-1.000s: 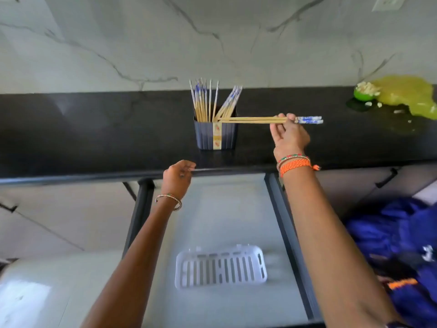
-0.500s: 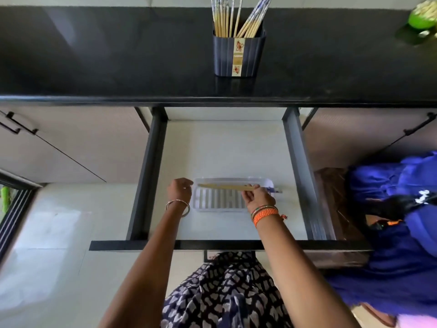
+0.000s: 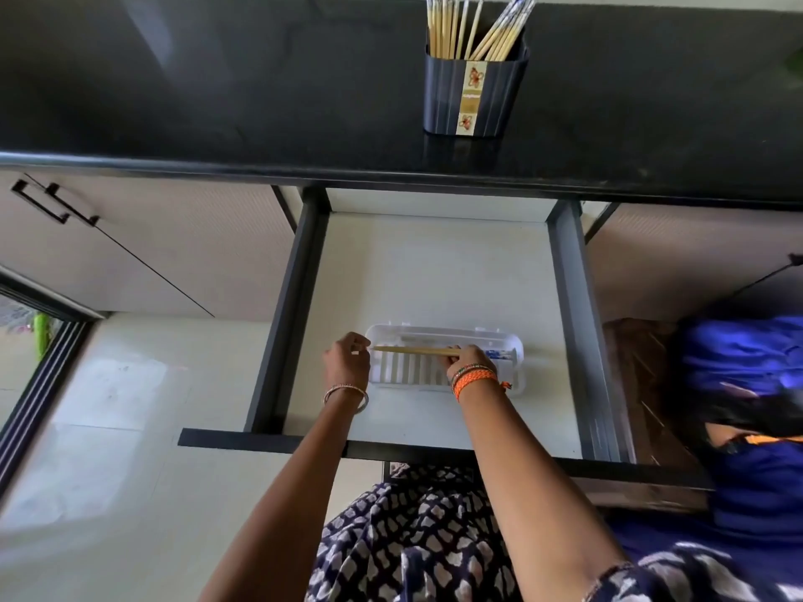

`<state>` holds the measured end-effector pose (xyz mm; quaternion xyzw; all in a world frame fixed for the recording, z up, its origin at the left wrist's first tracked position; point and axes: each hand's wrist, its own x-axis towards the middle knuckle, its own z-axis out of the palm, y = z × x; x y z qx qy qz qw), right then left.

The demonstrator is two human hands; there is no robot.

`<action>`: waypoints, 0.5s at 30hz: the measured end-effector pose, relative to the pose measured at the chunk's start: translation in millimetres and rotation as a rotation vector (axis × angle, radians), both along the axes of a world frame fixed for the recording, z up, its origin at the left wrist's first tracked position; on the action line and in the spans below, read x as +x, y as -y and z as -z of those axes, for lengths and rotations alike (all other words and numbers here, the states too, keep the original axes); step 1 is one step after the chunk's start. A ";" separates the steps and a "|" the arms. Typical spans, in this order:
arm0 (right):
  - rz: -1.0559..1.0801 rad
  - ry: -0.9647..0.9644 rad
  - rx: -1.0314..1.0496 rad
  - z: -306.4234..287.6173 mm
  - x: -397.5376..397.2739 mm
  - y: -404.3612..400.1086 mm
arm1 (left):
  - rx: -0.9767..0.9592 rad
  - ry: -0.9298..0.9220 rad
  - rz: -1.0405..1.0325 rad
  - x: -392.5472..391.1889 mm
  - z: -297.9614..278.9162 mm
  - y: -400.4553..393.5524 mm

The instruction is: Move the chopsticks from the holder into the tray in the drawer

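Note:
A white slotted plastic tray (image 3: 443, 333) lies on the pale floor of an open drawer (image 3: 434, 271). My right hand (image 3: 467, 360) holds a pair of chopsticks (image 3: 413, 350) level over the tray, wooden tips pointing left, blue-patterned ends to the right. My left hand (image 3: 345, 362) sits at the tray's left end, fingers curled by the chopstick tips; whether it touches the tray or the tips I cannot tell. On the black countertop above stands a dark holder (image 3: 476, 95) with several more chopsticks (image 3: 473, 28).
The drawer has dark side rails (image 3: 289, 319) and a dark front edge (image 3: 269, 441). Cabinet doors with black handles (image 3: 52, 204) are at left. Blue cloth (image 3: 747, 384) and a wooden box (image 3: 643, 384) lie at right. My patterned clothing (image 3: 413, 536) is below.
My right hand carried the chopsticks from the countertop down into the drawer and now holds them over the tray. My left hand moved from the counter edge to the tray's left end.

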<state>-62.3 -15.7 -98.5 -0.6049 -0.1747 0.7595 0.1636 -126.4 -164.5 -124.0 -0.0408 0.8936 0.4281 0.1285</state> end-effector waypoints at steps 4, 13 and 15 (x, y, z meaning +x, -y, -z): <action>-0.532 0.472 0.309 10.8 0.3 -5.1 | -0.006 -0.007 -0.005 -0.2 2.5 -0.2; -0.132 0.010 -0.088 27.3 -1.2 -9.6 | -0.019 -0.007 -0.002 -0.2 -0.7 -1.3; -0.140 0.024 -0.088 28.5 -1.5 -11.6 | -0.020 -0.011 -0.001 0.1 -1.0 -1.8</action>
